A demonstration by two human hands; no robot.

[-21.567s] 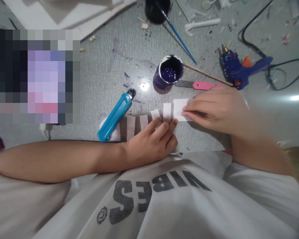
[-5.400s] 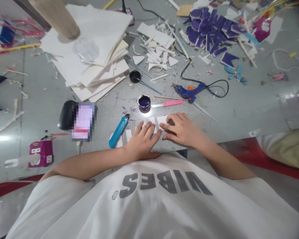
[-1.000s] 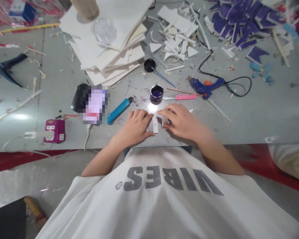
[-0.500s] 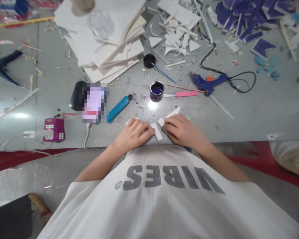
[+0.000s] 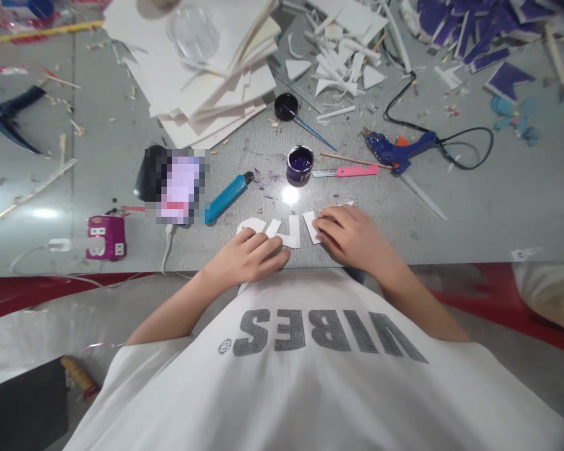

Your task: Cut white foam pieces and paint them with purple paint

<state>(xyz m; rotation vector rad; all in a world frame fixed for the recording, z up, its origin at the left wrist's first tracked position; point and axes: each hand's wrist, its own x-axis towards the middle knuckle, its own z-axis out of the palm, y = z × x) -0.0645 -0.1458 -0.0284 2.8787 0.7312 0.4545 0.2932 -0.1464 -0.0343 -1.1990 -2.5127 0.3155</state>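
Short white foam-board pieces lie in a row near the table's front edge. My left hand (image 5: 244, 255) rests low over them, its fingers slightly bent and apart, with tips near a rounded piece (image 5: 252, 223), a slanted strip (image 5: 274, 227) and an L-shaped piece (image 5: 294, 230). My right hand (image 5: 350, 237) has its fingers curled at the edge of another white strip (image 5: 311, 224), which stays on the table. Part of that strip is under the fingertips. A pointed white tip (image 5: 348, 203) shows behind the right hand; the hand hides what lies below.
Beyond the hands are a blue cutter (image 5: 229, 199), a purple paint pot (image 5: 299, 164), a pink-handled knife (image 5: 357, 171) and a glue gun (image 5: 399, 150). White sheets (image 5: 207, 81), foam scraps (image 5: 343, 62) and purple pieces (image 5: 474, 31) lie farther back. A phone (image 5: 181, 188) lies left.
My hands have moved slightly apart, uncovering more of the white pieces. The strip by my right hand has shifted and turned more upright; the middle pieces now form an L shape.
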